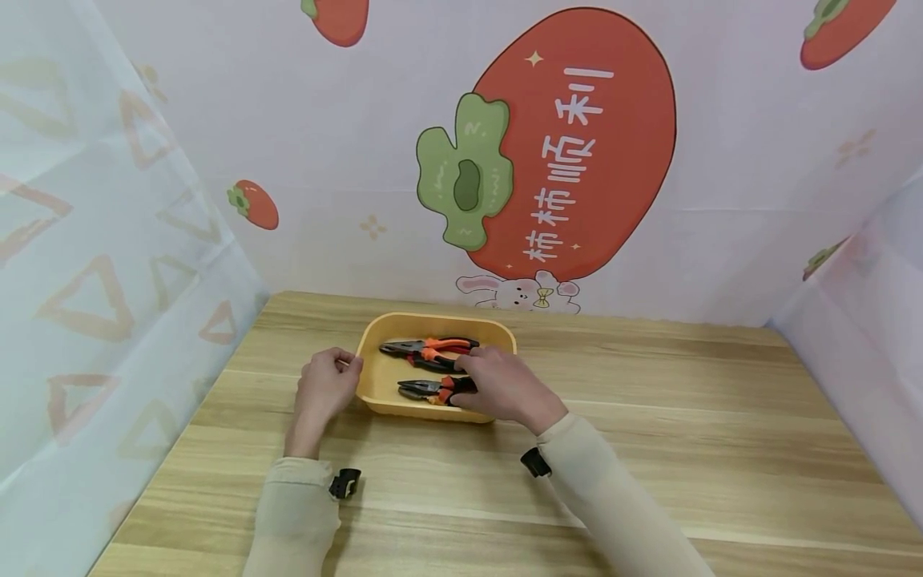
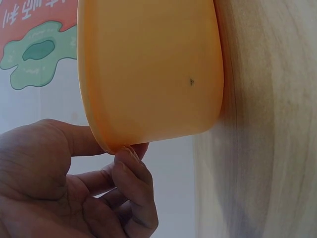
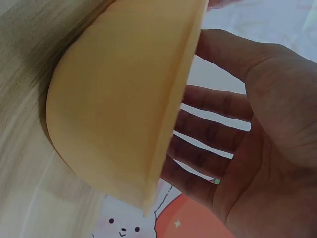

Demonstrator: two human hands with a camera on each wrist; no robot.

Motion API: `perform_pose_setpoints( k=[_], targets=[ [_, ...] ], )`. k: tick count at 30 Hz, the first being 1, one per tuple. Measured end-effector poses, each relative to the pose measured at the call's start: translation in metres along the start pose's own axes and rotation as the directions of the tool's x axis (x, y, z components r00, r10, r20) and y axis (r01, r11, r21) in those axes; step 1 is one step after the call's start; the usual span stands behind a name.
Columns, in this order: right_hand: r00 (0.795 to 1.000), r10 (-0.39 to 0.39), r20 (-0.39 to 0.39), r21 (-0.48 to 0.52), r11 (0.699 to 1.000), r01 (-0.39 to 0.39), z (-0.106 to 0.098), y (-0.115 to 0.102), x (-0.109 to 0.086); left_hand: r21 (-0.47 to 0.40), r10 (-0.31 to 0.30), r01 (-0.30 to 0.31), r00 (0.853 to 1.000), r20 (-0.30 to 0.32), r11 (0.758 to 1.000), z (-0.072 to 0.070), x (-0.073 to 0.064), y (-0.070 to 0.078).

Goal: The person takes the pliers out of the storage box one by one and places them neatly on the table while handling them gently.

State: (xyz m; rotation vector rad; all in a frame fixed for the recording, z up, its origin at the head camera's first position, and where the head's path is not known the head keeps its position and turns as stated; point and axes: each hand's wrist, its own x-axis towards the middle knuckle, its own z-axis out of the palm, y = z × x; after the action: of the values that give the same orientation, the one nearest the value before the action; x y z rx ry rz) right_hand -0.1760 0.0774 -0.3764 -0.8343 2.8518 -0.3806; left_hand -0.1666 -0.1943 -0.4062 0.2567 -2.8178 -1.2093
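Observation:
A shallow yellow-orange plastic basket (image 1: 433,410) stands on the table with two pairs of pliers in it. The farther combination pliers (image 1: 433,349) have orange and black handles, spread apart. Nearer me lie long-nose pliers (image 1: 421,388) with red, orange and black handles, which partly disappear under my right hand (image 1: 505,386). That hand reaches over the basket's right side, thumb and fingers spread about the handles; the rim hides its fingertips in the right wrist view. My left hand (image 1: 328,389) pinches the basket's left rim (image 2: 106,146) between thumb and fingers.
The wood-grain table (image 1: 649,449) extends around the basket, with most of its surface to the right. A printed cloth backdrop (image 1: 324,144) rises at the back edge, and further cloth walls border the left and right sides. Each sleeve has a black band piece (image 1: 346,483) at the wrist.

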Motion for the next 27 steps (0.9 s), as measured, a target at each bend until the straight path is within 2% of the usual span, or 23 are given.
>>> perform_pose_setpoints(
  k=[21, 27],
  targets=[
    [0.997, 0.045, 0.064, -0.015, 0.999, -0.045, 0.005, 0.001, 0.015, -0.006, -0.003, 0.003, 1.0, -0.004, 1.0, 0.0, -0.001, 0.001],
    [0.997, 0.035, 0.062, -0.022, 0.999, -0.034, 0.009, 0.001, 0.02, -0.004, -0.005, 0.005, 1.0, -0.004, 1.0, 0.0, -0.001, 0.002]
  ],
)
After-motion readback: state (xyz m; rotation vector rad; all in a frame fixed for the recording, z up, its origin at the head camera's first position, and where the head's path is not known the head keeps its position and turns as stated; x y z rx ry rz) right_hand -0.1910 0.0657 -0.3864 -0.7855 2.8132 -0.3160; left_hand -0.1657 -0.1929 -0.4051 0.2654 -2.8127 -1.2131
